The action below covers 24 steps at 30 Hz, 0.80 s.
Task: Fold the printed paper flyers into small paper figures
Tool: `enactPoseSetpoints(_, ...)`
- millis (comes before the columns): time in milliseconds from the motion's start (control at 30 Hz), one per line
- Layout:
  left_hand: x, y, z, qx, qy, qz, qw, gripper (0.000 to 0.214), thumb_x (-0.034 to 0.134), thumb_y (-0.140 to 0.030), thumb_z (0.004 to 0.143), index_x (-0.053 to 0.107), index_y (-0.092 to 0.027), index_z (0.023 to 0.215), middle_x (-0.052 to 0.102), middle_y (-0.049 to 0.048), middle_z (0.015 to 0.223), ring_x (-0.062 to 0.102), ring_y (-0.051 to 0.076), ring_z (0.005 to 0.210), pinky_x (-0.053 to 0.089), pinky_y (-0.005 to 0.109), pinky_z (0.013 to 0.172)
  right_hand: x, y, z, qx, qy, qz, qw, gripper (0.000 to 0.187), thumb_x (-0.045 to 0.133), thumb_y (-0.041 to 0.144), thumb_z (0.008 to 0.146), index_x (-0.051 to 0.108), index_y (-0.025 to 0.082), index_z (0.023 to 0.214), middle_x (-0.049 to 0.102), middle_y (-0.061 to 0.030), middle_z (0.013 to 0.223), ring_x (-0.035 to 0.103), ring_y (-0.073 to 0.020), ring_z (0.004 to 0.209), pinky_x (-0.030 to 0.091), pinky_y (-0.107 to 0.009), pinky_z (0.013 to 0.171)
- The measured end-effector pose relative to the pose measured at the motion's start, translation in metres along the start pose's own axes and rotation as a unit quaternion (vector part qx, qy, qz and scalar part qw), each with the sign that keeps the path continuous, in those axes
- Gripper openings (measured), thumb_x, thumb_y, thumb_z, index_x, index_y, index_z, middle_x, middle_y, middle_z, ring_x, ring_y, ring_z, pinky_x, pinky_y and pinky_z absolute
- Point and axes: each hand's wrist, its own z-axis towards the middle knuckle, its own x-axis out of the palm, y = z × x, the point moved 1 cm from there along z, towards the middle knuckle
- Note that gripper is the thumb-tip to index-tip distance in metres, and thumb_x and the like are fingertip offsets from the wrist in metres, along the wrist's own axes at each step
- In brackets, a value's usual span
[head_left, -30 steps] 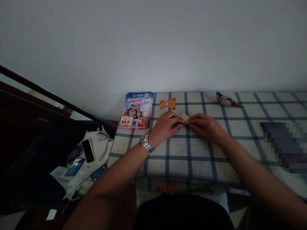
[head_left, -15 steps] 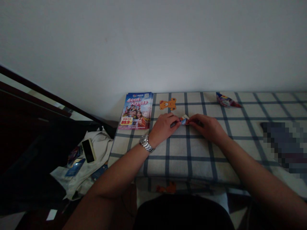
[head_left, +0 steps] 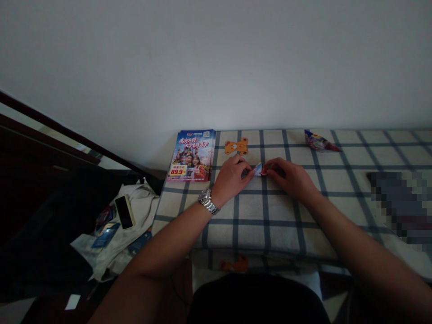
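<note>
A small piece of folded printed paper [head_left: 258, 170], blue, white and red, is held just over the checked tablecloth between my two hands. My left hand [head_left: 232, 176], with a metal watch on its wrist, pinches the paper's left end. On the right end, the thumb and fingers of my right hand [head_left: 290, 177] are closed. Fingertips cover both ends of the paper. Farther back on the right lies another folded paper piece [head_left: 319, 142] in similar colours, apart from my hands. A stack of printed flyers [head_left: 191, 156] lies to the left of my left hand.
The checked tablecloth [head_left: 249, 216] covers the table, which meets a white wall [head_left: 216, 67]. A pixelated dark object [head_left: 401, 207] lies at the right. Left of the table, a phone [head_left: 124, 212] rests on white cloth or bags [head_left: 143, 200] beside dark material.
The folded paper has turned slightly between my fingers, and its pale upper flap now shows less. My left hand has shifted a little; the flyers and the other folded piece stay put.
</note>
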Motion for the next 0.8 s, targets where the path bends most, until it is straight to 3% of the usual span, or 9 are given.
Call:
enactPoseSetpoints(133, 0.004, 0.0014, 0.0, -0.01, -0.008, 0.014, 1.0, 0.02, 0.071, -0.034, 0.098, 0.068, -0.017, 0.088, 0.061, 0.0063, 0.1, 0.062, 0.022, 0.096, 0.054, 0.039, 0.087, 0.003, -0.0031, 0.0013, -0.028, -0.017, -0.002, 0.999, 0.02, 0.062, 0.032, 0.101, 0.073, 0.026, 0.116, 0.073, -0.0082, 0.105, 0.071, -0.0242, 0.086, 0.058, -0.038, 0.076)
enactPoseSetpoints(300, 0.004, 0.0, -0.0001, -0.005, -0.01, 0.029, 1.0, 0.016, 0.067, -0.035, 0.101, 0.07, -0.021, 0.109, 0.062, 0.0066, 0.107, 0.062, 0.023, 0.103, 0.054, 0.039, 0.091, 0.006, -0.0069, 0.0016, -0.051, -0.018, 0.0, 0.999, 0.022, 0.059, 0.031, 0.102, 0.076, 0.026, 0.115, 0.072, -0.0092, 0.107, 0.072, -0.0264, 0.095, 0.06, -0.043, 0.084)
enactPoseSetpoints(633, 0.0032, 0.0012, 0.0014, -0.002, 0.0, 0.009, 1.0, 0.015, 0.07, -0.034, 0.1, 0.078, -0.023, 0.106, 0.062, 0.0064, 0.107, 0.062, 0.023, 0.103, 0.053, 0.04, 0.092, 0.0074, -0.0043, 0.0009, -0.033, -0.023, -0.014, 0.999, 0.024, 0.066, 0.042, 0.099, 0.079, 0.025, 0.109, 0.071, -0.0088, 0.104, 0.071, -0.0234, 0.082, 0.059, -0.04, 0.074)
enactPoseSetpoints(800, 0.0023, 0.0004, 0.0009, 0.01, 0.0, -0.007, 1.0, 0.014, 0.07, -0.03, 0.099, 0.078, -0.024, 0.108, 0.063, 0.0062, 0.107, 0.062, 0.023, 0.103, 0.053, 0.041, 0.093, 0.0096, -0.002, 0.0003, -0.033, -0.021, -0.036, 0.999, 0.037, 0.065, 0.042, 0.099, 0.071, 0.023, 0.131, 0.069, -0.0102, 0.108, 0.071, -0.0255, 0.089, 0.061, -0.042, 0.079)
